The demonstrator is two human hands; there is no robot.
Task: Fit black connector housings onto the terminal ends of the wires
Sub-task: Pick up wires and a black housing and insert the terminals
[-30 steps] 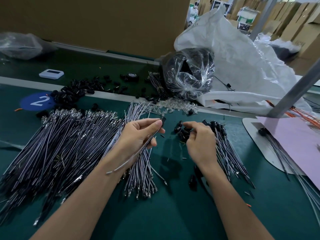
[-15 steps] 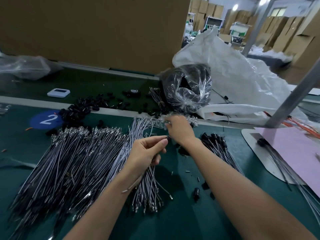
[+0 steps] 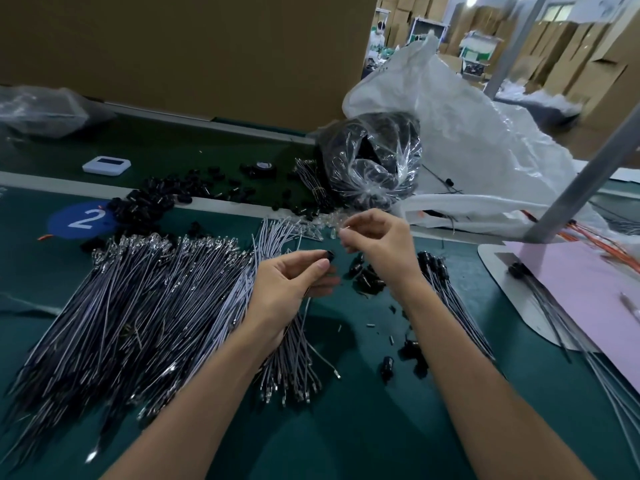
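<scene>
Head: left grip (image 3: 287, 285) pinches black housing (image 3: 328, 255).

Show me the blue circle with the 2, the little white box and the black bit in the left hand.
Blue number 2 sticker (image 3: 82, 220): head view, its middle, at the 2.
Small white device (image 3: 106, 164): head view, on its dark screen.
Black connector housing (image 3: 329, 255): head view, on its exposed end.

Right hand (image 3: 377, 244) has drawn back from the pile of clear pieces (image 3: 320, 224) it reached into 0.5 s ago. It is now lifted just near of that pile, pinching a small clear piece (image 3: 343, 232). Left hand (image 3: 291, 285): black housing (image 3: 329, 255) now shows past the thumb.
</scene>
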